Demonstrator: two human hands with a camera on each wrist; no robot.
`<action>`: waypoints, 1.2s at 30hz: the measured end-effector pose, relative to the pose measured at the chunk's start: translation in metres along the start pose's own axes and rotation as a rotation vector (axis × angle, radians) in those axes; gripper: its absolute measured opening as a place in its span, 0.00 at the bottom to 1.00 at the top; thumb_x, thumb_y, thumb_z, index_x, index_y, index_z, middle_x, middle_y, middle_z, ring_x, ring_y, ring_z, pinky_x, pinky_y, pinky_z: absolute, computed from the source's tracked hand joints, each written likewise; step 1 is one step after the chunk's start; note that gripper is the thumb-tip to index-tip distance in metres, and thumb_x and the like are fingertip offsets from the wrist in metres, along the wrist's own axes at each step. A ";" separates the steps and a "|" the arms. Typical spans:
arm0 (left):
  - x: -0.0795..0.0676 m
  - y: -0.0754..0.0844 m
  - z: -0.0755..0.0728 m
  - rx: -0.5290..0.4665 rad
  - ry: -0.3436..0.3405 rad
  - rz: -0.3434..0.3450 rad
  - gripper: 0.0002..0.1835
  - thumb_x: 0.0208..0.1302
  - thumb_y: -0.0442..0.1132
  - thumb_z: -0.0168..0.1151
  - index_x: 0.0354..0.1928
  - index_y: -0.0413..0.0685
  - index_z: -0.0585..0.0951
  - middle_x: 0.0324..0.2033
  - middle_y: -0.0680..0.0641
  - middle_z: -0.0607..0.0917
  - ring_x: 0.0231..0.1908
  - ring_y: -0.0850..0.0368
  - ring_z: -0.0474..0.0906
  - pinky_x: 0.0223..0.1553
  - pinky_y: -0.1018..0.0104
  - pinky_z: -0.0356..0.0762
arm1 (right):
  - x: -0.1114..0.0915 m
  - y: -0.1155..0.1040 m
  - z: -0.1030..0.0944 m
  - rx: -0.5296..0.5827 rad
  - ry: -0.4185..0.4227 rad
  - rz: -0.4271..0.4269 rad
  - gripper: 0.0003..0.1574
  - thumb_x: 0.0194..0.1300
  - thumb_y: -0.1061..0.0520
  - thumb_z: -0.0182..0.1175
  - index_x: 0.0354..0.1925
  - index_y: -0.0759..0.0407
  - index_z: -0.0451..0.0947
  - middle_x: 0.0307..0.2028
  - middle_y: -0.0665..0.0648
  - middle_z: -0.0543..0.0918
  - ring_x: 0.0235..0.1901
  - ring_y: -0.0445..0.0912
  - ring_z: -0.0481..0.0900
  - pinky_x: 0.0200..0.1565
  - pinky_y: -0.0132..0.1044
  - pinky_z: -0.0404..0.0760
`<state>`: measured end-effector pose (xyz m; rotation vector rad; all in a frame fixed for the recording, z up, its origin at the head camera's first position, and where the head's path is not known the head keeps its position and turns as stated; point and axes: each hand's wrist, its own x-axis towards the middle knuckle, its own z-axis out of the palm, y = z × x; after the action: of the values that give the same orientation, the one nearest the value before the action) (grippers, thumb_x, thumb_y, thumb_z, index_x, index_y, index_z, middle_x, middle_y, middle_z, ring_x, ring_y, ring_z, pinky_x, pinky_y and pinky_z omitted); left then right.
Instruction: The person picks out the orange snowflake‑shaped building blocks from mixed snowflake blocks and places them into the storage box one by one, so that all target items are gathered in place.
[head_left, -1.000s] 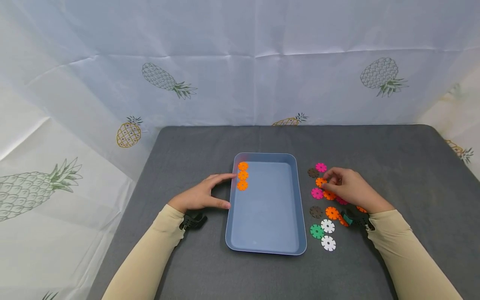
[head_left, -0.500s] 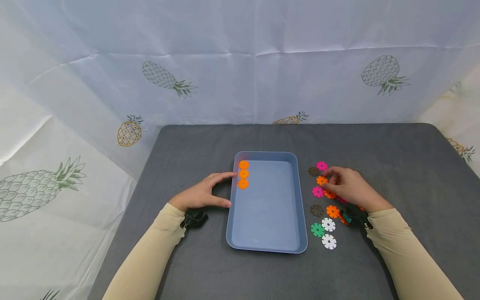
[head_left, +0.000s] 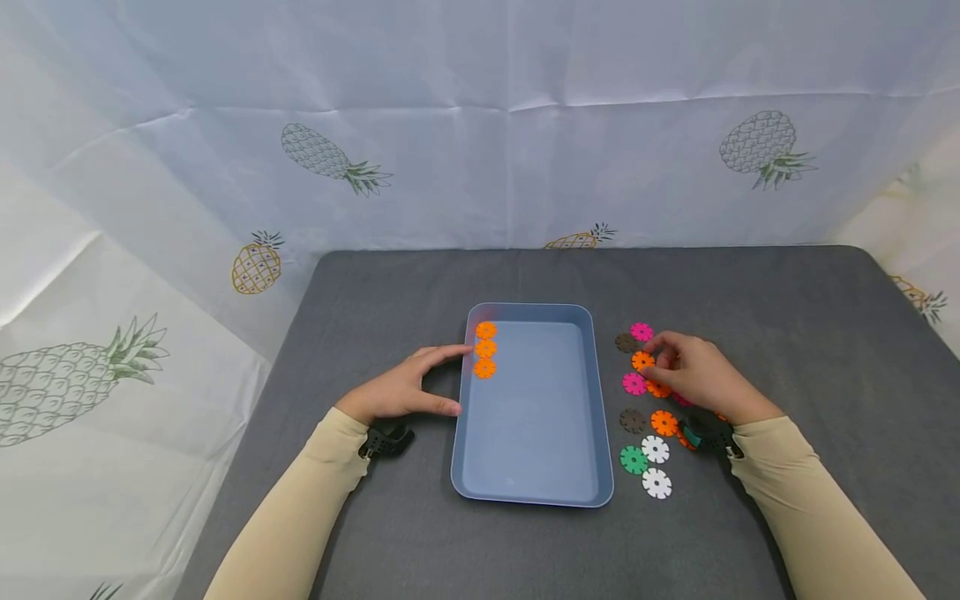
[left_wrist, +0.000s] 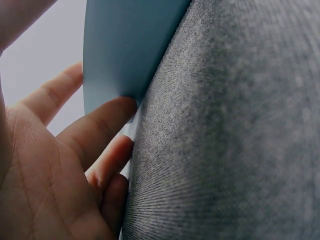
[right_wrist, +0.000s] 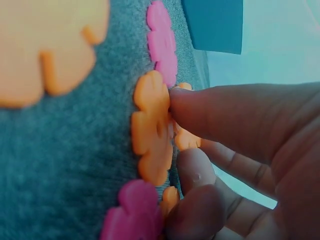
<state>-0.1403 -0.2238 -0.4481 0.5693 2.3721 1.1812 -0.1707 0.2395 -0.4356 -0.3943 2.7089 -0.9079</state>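
A shallow blue-grey tray (head_left: 532,417) stands on the grey cloth, with three orange notched discs (head_left: 485,348) in a column at its upper left. My left hand (head_left: 401,387) has index finger and thumb spread against the tray's left side; in the left wrist view its fingertips (left_wrist: 127,105) touch the tray wall (left_wrist: 127,50). To the tray's right, my right hand (head_left: 693,375) pinches an orange notched disc (head_left: 642,361) between thumb and index finger, low at the cloth. Another orange disc (right_wrist: 152,130) lies just below the thumb.
Around the right hand lie pink discs (head_left: 634,383), brown discs (head_left: 632,421), a green disc (head_left: 633,460), white discs (head_left: 656,483) and more orange discs (head_left: 663,423). Some are partly hidden under the right hand and wrist strap. A pineapple-print curtain (head_left: 480,183) hangs behind the table.
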 end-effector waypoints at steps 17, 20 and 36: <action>-0.001 0.001 0.001 0.005 0.000 -0.003 0.49 0.59 0.55 0.79 0.81 0.69 0.64 0.79 0.49 0.62 0.78 0.47 0.55 0.75 0.37 0.56 | -0.001 -0.004 -0.001 -0.008 0.012 0.002 0.17 0.71 0.57 0.68 0.52 0.65 0.78 0.41 0.60 0.81 0.25 0.47 0.73 0.28 0.39 0.74; 0.000 0.003 0.001 0.006 0.000 -0.004 0.49 0.59 0.55 0.79 0.80 0.70 0.64 0.79 0.49 0.62 0.78 0.47 0.55 0.75 0.37 0.56 | -0.002 -0.004 -0.002 -0.003 0.013 -0.007 0.13 0.72 0.59 0.66 0.51 0.64 0.78 0.39 0.59 0.82 0.24 0.47 0.74 0.27 0.39 0.75; 0.000 0.002 -0.001 -0.001 0.000 0.004 0.49 0.59 0.55 0.80 0.80 0.69 0.64 0.78 0.49 0.63 0.78 0.47 0.55 0.75 0.37 0.55 | -0.001 -0.009 -0.002 -0.008 0.007 -0.025 0.08 0.75 0.62 0.63 0.49 0.65 0.80 0.36 0.56 0.85 0.28 0.47 0.76 0.28 0.38 0.77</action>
<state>-0.1409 -0.2235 -0.4462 0.5737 2.3711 1.1834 -0.1689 0.2340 -0.4281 -0.4290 2.7203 -0.9072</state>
